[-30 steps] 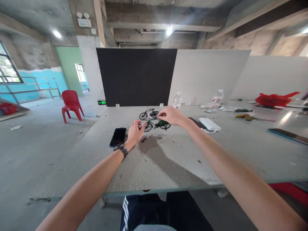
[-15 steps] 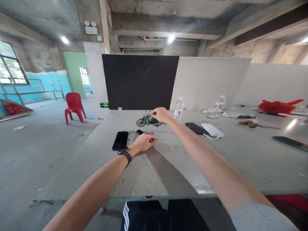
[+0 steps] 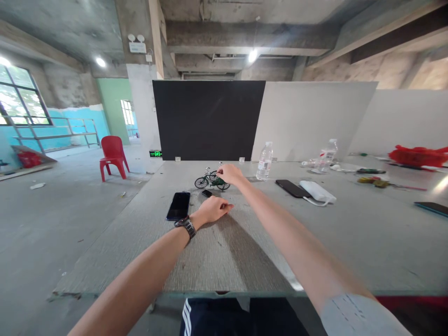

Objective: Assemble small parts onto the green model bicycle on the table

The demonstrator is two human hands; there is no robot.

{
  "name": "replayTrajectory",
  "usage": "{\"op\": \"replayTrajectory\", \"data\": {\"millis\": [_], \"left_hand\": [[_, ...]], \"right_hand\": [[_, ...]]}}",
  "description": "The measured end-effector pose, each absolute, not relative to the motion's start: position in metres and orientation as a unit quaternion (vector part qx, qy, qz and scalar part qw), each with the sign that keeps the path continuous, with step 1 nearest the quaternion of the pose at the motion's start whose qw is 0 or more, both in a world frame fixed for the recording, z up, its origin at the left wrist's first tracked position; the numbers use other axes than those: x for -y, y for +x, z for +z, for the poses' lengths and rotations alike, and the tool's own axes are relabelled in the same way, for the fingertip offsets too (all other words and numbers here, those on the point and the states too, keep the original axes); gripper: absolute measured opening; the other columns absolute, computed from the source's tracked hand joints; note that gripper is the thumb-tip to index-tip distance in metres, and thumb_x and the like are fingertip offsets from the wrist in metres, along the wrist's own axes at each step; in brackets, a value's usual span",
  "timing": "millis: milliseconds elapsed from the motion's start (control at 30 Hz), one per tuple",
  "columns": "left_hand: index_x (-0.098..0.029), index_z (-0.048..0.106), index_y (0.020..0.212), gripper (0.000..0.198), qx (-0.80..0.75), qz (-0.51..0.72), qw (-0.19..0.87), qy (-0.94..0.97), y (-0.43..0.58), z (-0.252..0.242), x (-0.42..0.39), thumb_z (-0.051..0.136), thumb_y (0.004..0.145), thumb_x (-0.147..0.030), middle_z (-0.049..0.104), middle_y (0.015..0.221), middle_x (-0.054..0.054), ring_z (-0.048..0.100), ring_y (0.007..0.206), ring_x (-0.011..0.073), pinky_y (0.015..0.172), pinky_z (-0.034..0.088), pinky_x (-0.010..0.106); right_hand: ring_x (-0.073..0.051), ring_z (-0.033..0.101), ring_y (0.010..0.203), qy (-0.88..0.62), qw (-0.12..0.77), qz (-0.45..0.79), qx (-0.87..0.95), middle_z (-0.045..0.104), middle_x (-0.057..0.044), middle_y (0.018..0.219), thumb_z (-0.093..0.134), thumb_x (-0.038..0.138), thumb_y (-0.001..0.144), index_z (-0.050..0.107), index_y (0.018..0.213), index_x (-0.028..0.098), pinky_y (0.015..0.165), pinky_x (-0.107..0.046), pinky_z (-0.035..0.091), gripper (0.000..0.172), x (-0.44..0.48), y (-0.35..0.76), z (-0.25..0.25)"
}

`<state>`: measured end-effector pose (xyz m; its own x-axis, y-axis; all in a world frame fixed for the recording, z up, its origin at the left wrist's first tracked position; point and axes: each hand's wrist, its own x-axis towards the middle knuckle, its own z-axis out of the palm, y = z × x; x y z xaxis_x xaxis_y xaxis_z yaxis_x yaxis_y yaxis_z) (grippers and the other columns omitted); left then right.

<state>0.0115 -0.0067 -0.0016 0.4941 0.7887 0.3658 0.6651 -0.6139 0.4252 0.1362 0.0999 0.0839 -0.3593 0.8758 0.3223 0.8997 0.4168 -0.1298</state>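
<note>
A small dark green model bicycle [image 3: 212, 181] stands upright on the grey table [image 3: 147, 261], its front wheel to the left. My right hand [image 3: 230, 174] pinches it at the rear upper part, where the fingers cover some of it. Closer to me, my left hand [image 3: 212, 209] rests on the tabletop with fingers curled in and nothing visible in them; a metal wristwatch [image 3: 186, 226] is on that wrist. Just beyond this hand lies a small black object [image 3: 206, 193], too small to name. A dark smartphone [image 3: 178, 206] lies left of it.
Right of the bicycle stands a clear water bottle [image 3: 265, 162], with a black phone [image 3: 291, 188] and a white power bank [image 3: 317, 192] with cable nearby. Farther right are another bottle [image 3: 325, 156], tools [image 3: 373, 181] and a red bag [image 3: 418, 156]. A black panel [image 3: 208, 121] borders the back.
My right hand and the bicycle have moved left and a little nearer to me, closer to the small black object. My left hand stays on the table. The whole view has shifted slightly.
</note>
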Motion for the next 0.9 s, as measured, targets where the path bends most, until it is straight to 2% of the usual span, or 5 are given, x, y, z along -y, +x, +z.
{"op": "replayTrajectory", "data": {"millis": [200, 300, 533, 700, 900], "left_hand": [[-0.017, 0.069, 0.072, 0.046, -0.436, 0.245, 0.102, 0.86, 0.013, 0.002, 0.011, 0.044, 0.098, -0.046, 0.064, 0.064, 0.004, 0.054, 0.058, 0.0141, 0.058, 0.032, 0.026], [-0.018, 0.068, 0.073, 0.043, -0.438, 0.235, 0.097, 0.862, 0.014, 0.003, 0.011, 0.047, 0.096, -0.048, 0.064, 0.066, 0.004, 0.055, 0.06, 0.0146, 0.058, 0.032, 0.026], [-0.017, 0.068, 0.089, 0.034, -0.453, 0.215, 0.091, 0.86, 0.015, -0.008, 0.001, 0.051, 0.093, -0.045, 0.07, 0.084, 0.007, 0.06, 0.072, 0.0186, 0.061, 0.038, 0.027], [-0.015, 0.068, 0.092, 0.033, -0.441, 0.219, 0.088, 0.866, 0.013, -0.014, -0.004, 0.049, 0.094, -0.042, 0.07, 0.084, 0.007, 0.059, 0.07, 0.0181, 0.063, 0.041, 0.028], [-0.012, 0.066, 0.104, 0.028, -0.462, 0.212, 0.06, 0.859, 0.012, -0.017, -0.008, 0.055, 0.089, -0.032, 0.071, 0.099, 0.013, 0.064, 0.083, 0.0242, 0.073, 0.046, 0.031]], "right_hand": [[-0.026, 0.061, 0.107, -0.543, 0.245, -0.085, 0.798, 0.07, -0.011, 0.114, 0.052, 0.029, 0.094, 0.068, 0.111, 0.022, 0.089, -0.038, 0.045, 0.024, -0.078, 0.141, 0.089], [-0.022, 0.063, 0.097, -0.482, 0.289, -0.062, 0.825, 0.071, -0.01, 0.107, 0.045, 0.031, 0.098, 0.065, 0.113, 0.021, 0.083, -0.033, 0.046, 0.026, -0.055, 0.138, 0.086], [-0.022, 0.067, 0.096, -0.4, 0.087, 0.127, 0.904, 0.073, -0.009, 0.114, 0.054, 0.042, 0.094, 0.071, 0.113, 0.023, 0.078, -0.028, 0.049, 0.032, -0.041, 0.111, 0.066], [-0.026, 0.07, 0.088, -0.472, 0.024, 0.108, 0.875, 0.074, -0.011, 0.111, 0.055, 0.054, 0.091, 0.073, 0.112, 0.024, 0.069, -0.031, 0.051, 0.04, -0.037, 0.093, 0.07], [-0.027, 0.071, 0.084, -0.501, -0.002, 0.019, 0.865, 0.074, -0.015, 0.106, 0.073, 0.039, 0.081, 0.075, 0.101, 0.019, 0.068, -0.032, 0.053, 0.028, -0.035, 0.074, 0.068]]}}
